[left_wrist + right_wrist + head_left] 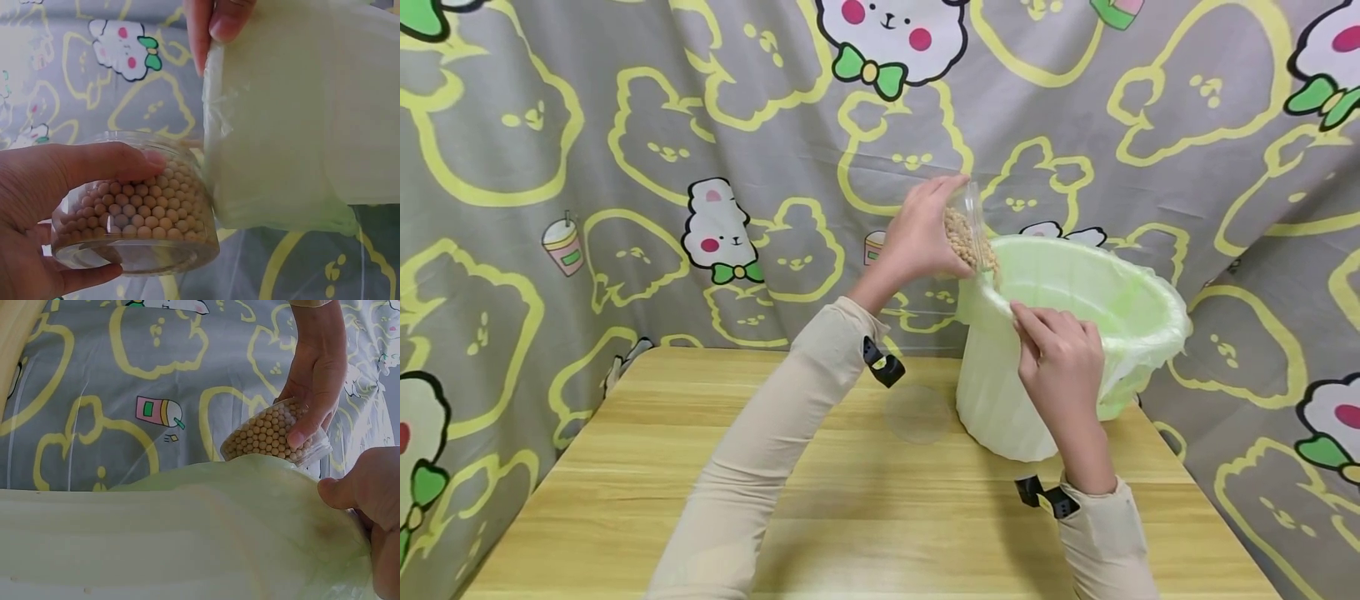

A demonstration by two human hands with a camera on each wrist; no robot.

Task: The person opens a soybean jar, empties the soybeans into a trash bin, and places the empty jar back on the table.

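Note:
My left hand (921, 233) grips a clear jar (134, 253) tipped on its side, its mouth at the rim of a pale green bin (1000, 375). Small round beige beads (150, 209) fill much of the jar and are heaped toward its mouth, some right at the bin's rim. A thin light green bag (1165, 333) lines the bin and folds over the rim. At the near side of that rim, my right hand (1063, 358) pinches the edge with thumb and fingers. The right wrist view shows the jar (269, 434) just beyond the bag-covered rim.
The bin stands at the back right of a wooden table (850, 500). A round clear disc (917, 414) lies on the tabletop left of the bin. A grey patterned curtain (647, 142) hangs close behind and along both sides.

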